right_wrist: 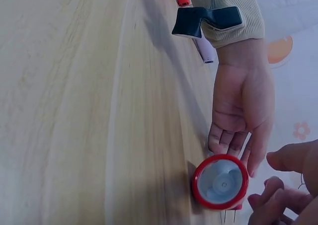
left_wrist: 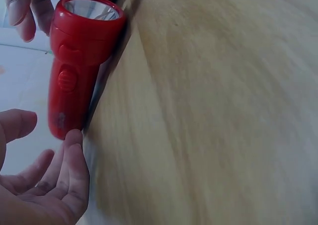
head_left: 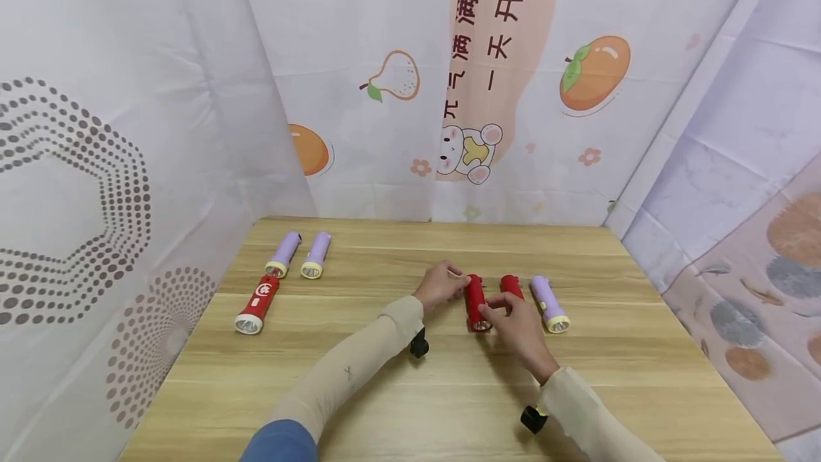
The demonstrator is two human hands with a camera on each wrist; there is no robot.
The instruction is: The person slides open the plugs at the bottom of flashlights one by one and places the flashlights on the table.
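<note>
- Squarely between two hands, a red flashlight [head_left: 475, 301] lies on the wood-grain surface [head_left: 398, 391], right of its middle and well apart from the left and right edges.
- Its long axis runs from the far edge toward the near one; the lens [right_wrist: 221, 183] faces the near edge, the tail points to the far edge, and a ribbed switch [left_wrist: 66, 80] shows along the body.
- At the tail, a person's left hand [head_left: 440, 284] touches the casing with a fingertip, thumb spread apart from the other fingers.
- Beside the lens end, the right hand [head_left: 516, 323] holds its fingers loosely parted; whether one touches the rim, one cannot tell.
- To the right, a second red flashlight [head_left: 512, 286], partly hidden by that hand, lies next to a lavender flashlight [head_left: 549, 305] whose lens slants toward the near right corner.
- Near the left edge, a red-and-white flashlight [head_left: 257, 305] points its lens toward the near left corner.
</note>
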